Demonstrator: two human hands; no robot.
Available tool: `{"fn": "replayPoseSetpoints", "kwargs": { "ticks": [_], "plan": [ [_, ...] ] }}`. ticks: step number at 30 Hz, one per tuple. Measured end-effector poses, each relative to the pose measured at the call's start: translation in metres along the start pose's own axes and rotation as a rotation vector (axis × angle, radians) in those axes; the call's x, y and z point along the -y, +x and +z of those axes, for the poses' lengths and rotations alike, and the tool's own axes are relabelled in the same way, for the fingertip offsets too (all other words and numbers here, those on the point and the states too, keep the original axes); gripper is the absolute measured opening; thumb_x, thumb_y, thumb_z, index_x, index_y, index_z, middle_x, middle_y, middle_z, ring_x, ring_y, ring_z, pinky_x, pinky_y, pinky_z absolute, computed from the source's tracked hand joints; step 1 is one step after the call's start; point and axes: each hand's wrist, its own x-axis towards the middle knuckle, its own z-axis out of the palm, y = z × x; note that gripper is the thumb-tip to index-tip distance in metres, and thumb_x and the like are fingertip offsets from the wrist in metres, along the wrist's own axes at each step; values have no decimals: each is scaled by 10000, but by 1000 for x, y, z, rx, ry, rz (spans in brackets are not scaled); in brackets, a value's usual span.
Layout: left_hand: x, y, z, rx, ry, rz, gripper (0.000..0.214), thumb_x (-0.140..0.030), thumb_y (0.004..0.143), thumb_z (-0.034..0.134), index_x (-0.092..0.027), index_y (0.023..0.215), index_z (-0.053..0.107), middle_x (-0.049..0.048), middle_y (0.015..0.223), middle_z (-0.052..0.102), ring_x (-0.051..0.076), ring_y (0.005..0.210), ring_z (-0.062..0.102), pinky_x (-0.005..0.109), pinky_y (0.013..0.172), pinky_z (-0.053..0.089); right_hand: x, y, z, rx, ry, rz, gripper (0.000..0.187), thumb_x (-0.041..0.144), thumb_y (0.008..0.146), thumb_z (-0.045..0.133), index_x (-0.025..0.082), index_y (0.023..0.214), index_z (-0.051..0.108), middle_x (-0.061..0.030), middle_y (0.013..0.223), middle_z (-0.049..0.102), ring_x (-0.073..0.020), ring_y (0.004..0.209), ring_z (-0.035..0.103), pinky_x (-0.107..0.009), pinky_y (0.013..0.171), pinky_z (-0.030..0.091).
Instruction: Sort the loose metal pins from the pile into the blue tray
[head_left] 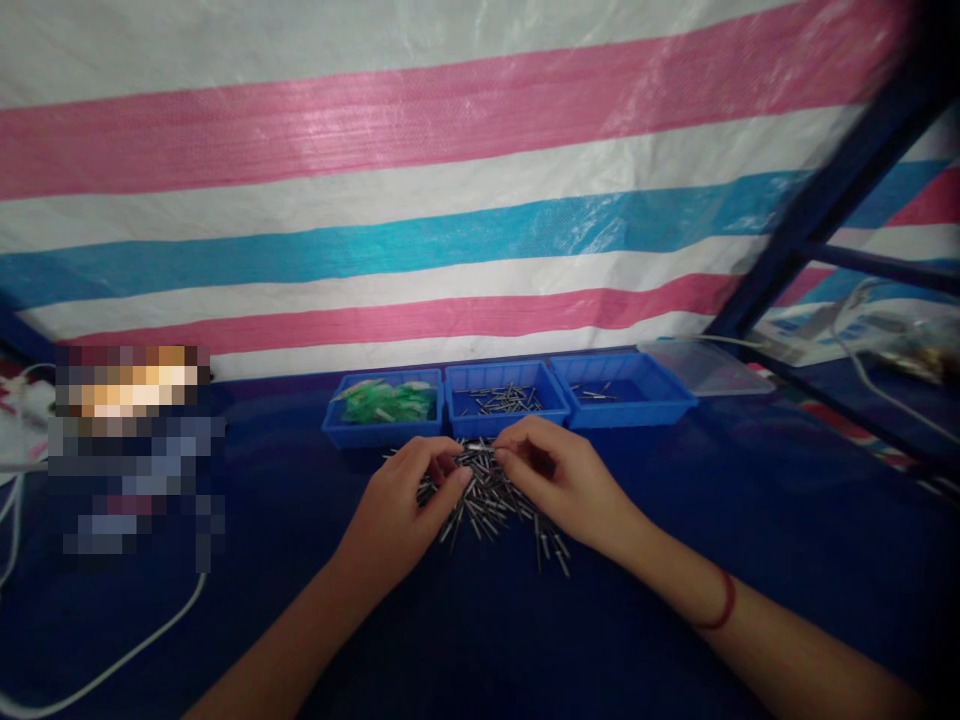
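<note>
A loose pile of silver pop rivets (491, 500) with thin pins lies on the dark blue tabletop, between and under my hands. My right hand (559, 475) pinches a rivet (480, 447) with thumb and forefinger just above the far side of the pile. From the other side my left hand (405, 495) reaches over the pile's left edge, its fingers curved and the thumb tip apart from the forefinger. Whether the left fingertips touch the same rivet is not clear. Several rivets lie spread towards me beneath the right hand.
Behind the pile stand three blue trays: one with green plastic bags (386, 402), a middle tray (555, 408) of rivets, and a right tray (637, 408) with a few. A clear lid (705, 370) lies beside them. A white cable (150, 640) runs along the left.
</note>
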Motion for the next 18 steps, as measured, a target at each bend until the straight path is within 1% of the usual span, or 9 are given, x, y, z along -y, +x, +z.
{"fn": "replayPoseSetpoints", "kwargs": {
  "ticks": [2,5,6,9,11,14,18],
  "plan": [
    [2,0,-3,30,65,3,202,-279,893,515,-186,1064,569,27,889,642,161,798,600,291,750,458,-9,7,-15,-129,-130,2,97,218,846,527,180,835,616,-10,722,590,-118,585,504,-243,541,392],
    [7,2,-13,73,215,30,185,-277,913,465,-204,998,612,39,963,650,189,894,601,318,804,451,-32,16,-45,-372,-389,59,121,260,836,545,170,845,626,-21,720,610,-134,577,519,-270,583,407],
    [9,3,-17,87,266,22,197,-267,918,446,-201,988,618,43,982,650,195,914,601,321,817,451,-41,19,-54,-417,-488,79,122,259,828,551,165,835,628,-31,728,617,-148,601,535,-281,605,412],
    [16,5,-32,171,426,-50,230,-208,905,421,-184,1019,620,57,1011,647,216,930,608,344,834,460,-62,22,-72,-421,-695,123,164,282,815,558,149,864,641,-71,789,634,-204,715,575,-310,653,420],
    [21,5,-40,255,500,-120,240,-167,875,431,-182,1020,623,58,1007,644,229,925,616,357,824,472,-68,23,-75,-407,-734,135,215,308,819,552,140,919,640,-84,816,634,-220,751,581,-316,659,425],
    [29,4,-45,323,552,-177,265,-194,881,433,-188,1070,619,67,1057,623,237,929,619,369,838,479,-62,22,-67,-369,-695,102,239,316,830,543,139,964,632,-75,823,634,-202,715,577,-312,658,432],
    [37,2,-38,357,582,-171,299,-250,913,420,-227,1156,593,63,1108,594,230,927,622,352,821,486,-44,19,-49,-252,-592,19,222,300,844,537,150,983,625,-68,853,632,-179,688,567,-305,661,440]
  ]
}}
